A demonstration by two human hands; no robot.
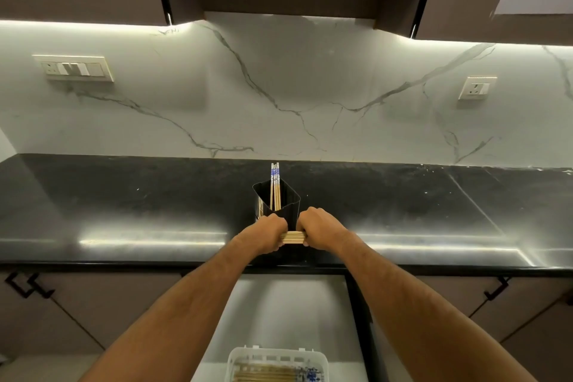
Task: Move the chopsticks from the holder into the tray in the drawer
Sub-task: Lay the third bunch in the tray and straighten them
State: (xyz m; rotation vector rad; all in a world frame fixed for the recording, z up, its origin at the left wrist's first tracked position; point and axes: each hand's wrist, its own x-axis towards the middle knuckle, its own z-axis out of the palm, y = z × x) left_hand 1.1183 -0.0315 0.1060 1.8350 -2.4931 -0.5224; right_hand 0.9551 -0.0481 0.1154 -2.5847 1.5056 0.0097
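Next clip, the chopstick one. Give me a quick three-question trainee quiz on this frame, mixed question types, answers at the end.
1. True or false: the holder is empty.
2. What do the left hand and right hand grip between them? A) a spoon B) a bundle of chopsticks C) the holder's rim
3. Fill in: the white tray sits in the open ____ below the counter.

Key
1. False: a few chopsticks with blue-patterned ends still stand in it.
2. B, held level, one hand at each end.
3. drawer; the tray already holds chopsticks.
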